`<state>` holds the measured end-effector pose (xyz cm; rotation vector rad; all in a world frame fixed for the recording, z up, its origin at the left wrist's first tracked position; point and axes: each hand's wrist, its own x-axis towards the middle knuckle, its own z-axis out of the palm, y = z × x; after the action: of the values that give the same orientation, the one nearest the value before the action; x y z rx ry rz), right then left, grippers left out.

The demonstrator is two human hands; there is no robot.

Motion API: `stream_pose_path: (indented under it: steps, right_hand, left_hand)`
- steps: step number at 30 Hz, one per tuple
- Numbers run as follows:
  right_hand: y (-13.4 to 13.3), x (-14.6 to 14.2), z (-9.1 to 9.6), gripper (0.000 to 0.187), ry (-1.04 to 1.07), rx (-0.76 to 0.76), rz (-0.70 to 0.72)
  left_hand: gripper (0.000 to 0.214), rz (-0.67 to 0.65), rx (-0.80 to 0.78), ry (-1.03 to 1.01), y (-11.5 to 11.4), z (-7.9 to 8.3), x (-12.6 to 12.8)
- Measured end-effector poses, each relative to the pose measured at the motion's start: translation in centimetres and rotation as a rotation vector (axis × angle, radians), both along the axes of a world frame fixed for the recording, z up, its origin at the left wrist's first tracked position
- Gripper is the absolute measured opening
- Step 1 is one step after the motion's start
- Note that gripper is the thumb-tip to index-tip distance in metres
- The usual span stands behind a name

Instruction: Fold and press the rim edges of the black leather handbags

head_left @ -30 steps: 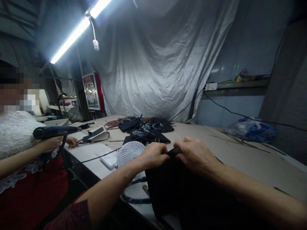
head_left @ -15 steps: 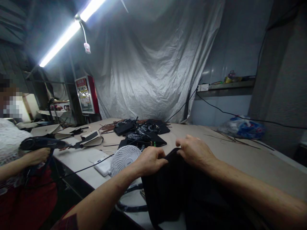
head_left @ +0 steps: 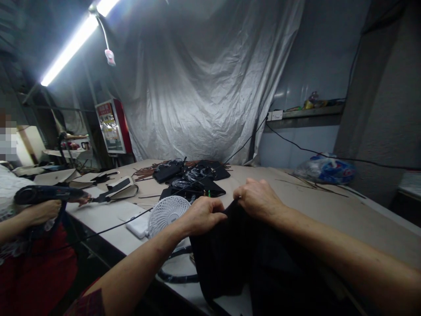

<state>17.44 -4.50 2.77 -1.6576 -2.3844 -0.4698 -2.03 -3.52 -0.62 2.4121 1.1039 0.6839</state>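
Cloth (head_left: 226, 259): top edge pinched in left hand (head_left: 202, 215), right hand (head_left: 258, 199), each grip clenched on it; risk of knocking fan (head_left: 164, 215) just beside if tugged leftward

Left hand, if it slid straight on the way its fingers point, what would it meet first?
Probably the right hand, just ahead along the black fabric edge; depth is unclear.

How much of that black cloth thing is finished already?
Hard to say exactly. Looks done: a pile of dark pieces lies further back on the table. In hand: the left hand and right hand both pinch the top edge of the black fabric piece, which hangs over the table's near edge. Probably left: loose brown strips beside the pile lie untouched.
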Motion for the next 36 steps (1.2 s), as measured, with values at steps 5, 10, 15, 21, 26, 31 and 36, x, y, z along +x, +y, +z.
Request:
stream_pose_path:
  steps: [5,10,15,21,26,31,36]
  right_hand:
    - [0.3,0.2,-0.1,0.019,0.007,0.014,0.059]
    - [0.5,-0.1,-0.6,0.018,0.013,0.029,0.124]
    - [0.2,0.4,-0.1,0.019,0.148,0.046,0.070]
    - [0.1,3.4,0.9,0.017,0.457,-0.009,-0.095]
    - [-0.5,3.1,0.4,0.017,0.410,-0.043,-0.055]
    - [-0.2,1.7,-0.7,0.013,0.306,-0.067,-0.036]
    - [0.0,1.3,-1.6,0.008,0.219,-0.012,-0.031]
  left_hand:
    - [0.019,0.026,-0.082,0.040,0.8,0.5,0.3]
    - [0.034,0.025,-0.056,0.076,3.1,1.3,2.4]
    - [0.025,0.066,0.057,0.086,4.2,0.8,3.4]
    - [0.021,0.187,0.046,0.056,4.2,0.2,3.2]
    - [0.020,0.212,0.031,0.058,4.0,0.2,3.5]
    - [0.020,0.210,0.051,0.076,3.8,0.3,3.6]
    - [0.018,0.219,0.082,0.094,3.8,0.3,3.6]
